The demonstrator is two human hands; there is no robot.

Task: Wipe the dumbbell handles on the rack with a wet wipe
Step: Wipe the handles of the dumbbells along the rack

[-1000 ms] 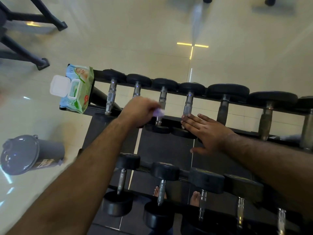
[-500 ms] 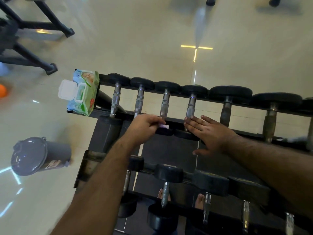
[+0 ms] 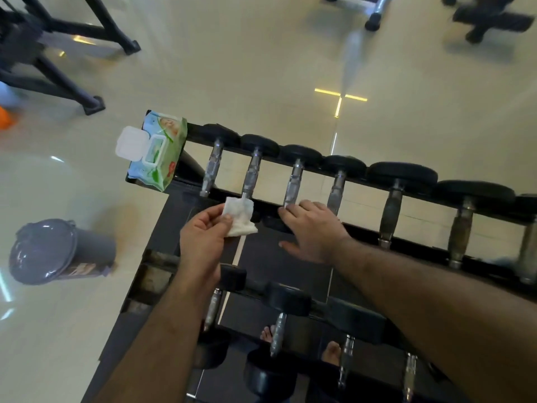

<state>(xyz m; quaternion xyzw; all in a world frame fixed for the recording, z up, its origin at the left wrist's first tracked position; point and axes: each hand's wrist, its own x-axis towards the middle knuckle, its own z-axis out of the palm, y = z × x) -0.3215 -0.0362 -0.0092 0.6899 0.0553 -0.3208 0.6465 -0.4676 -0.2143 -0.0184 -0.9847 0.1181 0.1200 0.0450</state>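
Now mid-wipe. Left hand (image 3: 203, 242) pinching wet wipe (image 3: 239, 217), middle of frame, at near end of second handle (image 3: 252, 173) on top rack (image 3: 406, 245). Right hand (image 3: 313, 228) flat, fingers straight, resting on rack, holding nothing. Next, probably: wrap wipe round handle, rub along.

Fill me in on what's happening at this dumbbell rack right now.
A person is cleaning dumbbell handles on the rack. The left hand pinches a folded white wet wipe at the near end of the second dumbbell handle on the top row. The right hand rests flat, fingers straight, on the rack by the third handle. The wipes pack, lid open, sits on the rack's left end, and a lidded grey bin stands on the floor.
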